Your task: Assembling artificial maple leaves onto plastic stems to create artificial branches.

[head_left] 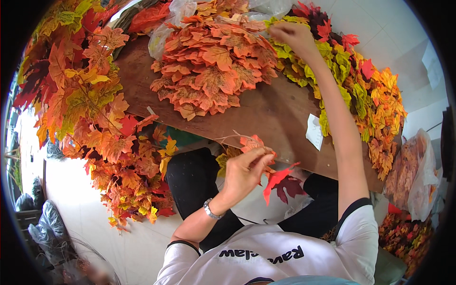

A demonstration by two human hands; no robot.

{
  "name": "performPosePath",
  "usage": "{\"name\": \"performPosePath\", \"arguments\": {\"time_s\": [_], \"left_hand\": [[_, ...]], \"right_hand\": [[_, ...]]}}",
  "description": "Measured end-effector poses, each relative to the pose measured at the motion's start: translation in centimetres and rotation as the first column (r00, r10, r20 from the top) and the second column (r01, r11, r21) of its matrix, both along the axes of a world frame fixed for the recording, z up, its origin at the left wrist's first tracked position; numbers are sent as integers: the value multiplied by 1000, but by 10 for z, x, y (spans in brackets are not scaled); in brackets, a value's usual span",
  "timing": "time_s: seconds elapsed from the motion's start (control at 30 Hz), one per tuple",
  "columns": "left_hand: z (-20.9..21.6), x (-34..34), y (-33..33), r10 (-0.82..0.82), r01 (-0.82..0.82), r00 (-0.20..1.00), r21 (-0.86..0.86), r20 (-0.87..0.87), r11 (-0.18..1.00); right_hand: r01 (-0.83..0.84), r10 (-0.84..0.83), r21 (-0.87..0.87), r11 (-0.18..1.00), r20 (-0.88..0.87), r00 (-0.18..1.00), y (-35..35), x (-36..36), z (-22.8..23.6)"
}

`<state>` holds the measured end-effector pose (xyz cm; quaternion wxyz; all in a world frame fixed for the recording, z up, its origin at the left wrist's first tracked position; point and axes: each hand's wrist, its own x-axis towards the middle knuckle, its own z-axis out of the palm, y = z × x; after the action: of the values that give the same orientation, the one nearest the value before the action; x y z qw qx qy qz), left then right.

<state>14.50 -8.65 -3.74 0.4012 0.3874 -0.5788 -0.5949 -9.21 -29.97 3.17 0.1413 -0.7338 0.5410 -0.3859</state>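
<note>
My left hand is closed in a pinch on a sprig of artificial maple leaves, held low over my lap at the near edge of the board. From this sprig hang a bright red leaf and a dark maroon leaf; a thin brown stem sticks out past the fingers. My right hand reaches to the far side, its fingers pinched together at a heap of yellow-green leaves. Whatever lies between those fingertips is too small to tell. Just left of it spreads a big stack of orange leaves.
A brown wooden board lies across in front of me, with a white paper slip on it. Leaf garlands hang thickly at the left. Yellow-orange leaves and a clear plastic bag of leaves are at the right.
</note>
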Motion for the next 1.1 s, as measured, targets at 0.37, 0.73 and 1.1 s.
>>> {"name": "performPosePath", "arguments": {"time_s": [0.37, 0.73, 1.1], "left_hand": [[-12, 12, -19, 64, -37, 995, -314, 76, 949], [-2, 11, -7, -104, 107, 991, -42, 82, 993], [4, 14, 0, -221, 247, 913, 35, -344, 968]], "right_hand": [[193, -183, -19, 981, -421, 888, -190, 19, -42], [167, -368, -411, 896, -479, 797, -178, -21, 4], [-782, -15, 93, 616, 994, 106, 0, -36, 22]]}}
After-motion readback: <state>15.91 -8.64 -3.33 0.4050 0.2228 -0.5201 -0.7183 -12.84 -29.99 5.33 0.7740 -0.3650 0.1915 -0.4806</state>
